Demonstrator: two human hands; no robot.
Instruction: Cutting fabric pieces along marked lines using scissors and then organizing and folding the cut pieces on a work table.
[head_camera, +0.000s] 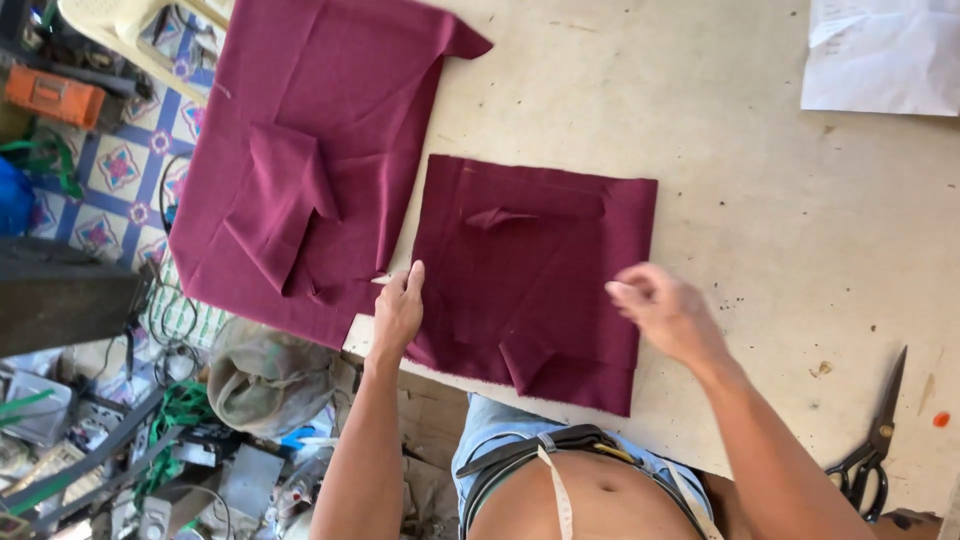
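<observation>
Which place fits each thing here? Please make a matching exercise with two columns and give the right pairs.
Things:
1. scissors
2. white paper
3. left hand
4. large cloth

Places:
A. top right corner of the table
B. on the left edge of the small cloth
C. hanging over the table's left edge
D. bottom right, on the table

Pairs: 1-D, 2-A, 3-B, 4-C

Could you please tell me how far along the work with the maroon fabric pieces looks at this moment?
Already done, it seems: one smaller maroon piece lies separate on the table, beside the larger maroon cloth. In hand: the left hand presses its left edge, and the right hand hovers blurred over its right edge. Left: wrinkles and folded corners remain; the scissors lie untouched.
</observation>
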